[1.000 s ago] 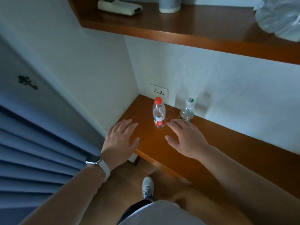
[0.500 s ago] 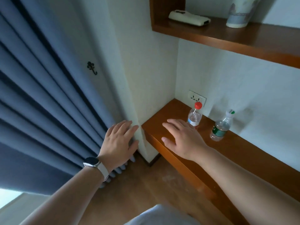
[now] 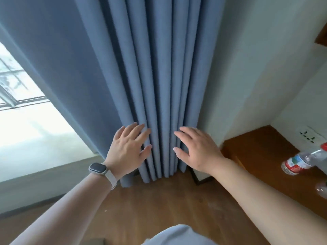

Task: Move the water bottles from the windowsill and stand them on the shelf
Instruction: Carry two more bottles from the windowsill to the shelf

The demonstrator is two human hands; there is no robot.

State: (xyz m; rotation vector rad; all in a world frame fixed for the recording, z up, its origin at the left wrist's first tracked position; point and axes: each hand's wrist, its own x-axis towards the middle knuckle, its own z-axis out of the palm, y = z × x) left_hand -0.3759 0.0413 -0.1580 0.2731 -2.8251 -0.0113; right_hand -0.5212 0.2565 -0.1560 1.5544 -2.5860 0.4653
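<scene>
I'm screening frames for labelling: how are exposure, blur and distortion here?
Head view: the window at left is blown out to white; the blue pleated curtain is evenly lit, slightly soft; the clear red-capped water bottle at the right edge looks stretched and tilted, probably wide-angle distortion; left hand and right hand are fairly sharp.

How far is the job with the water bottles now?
Done: the red-capped bottle stands on the wooden shelf, a second bottle beside it at the frame edge. In hand: nothing; the left hand and right hand are open before the curtain. Left: perhaps nothing; the visible part of the windowsill shows no bottle.
</scene>
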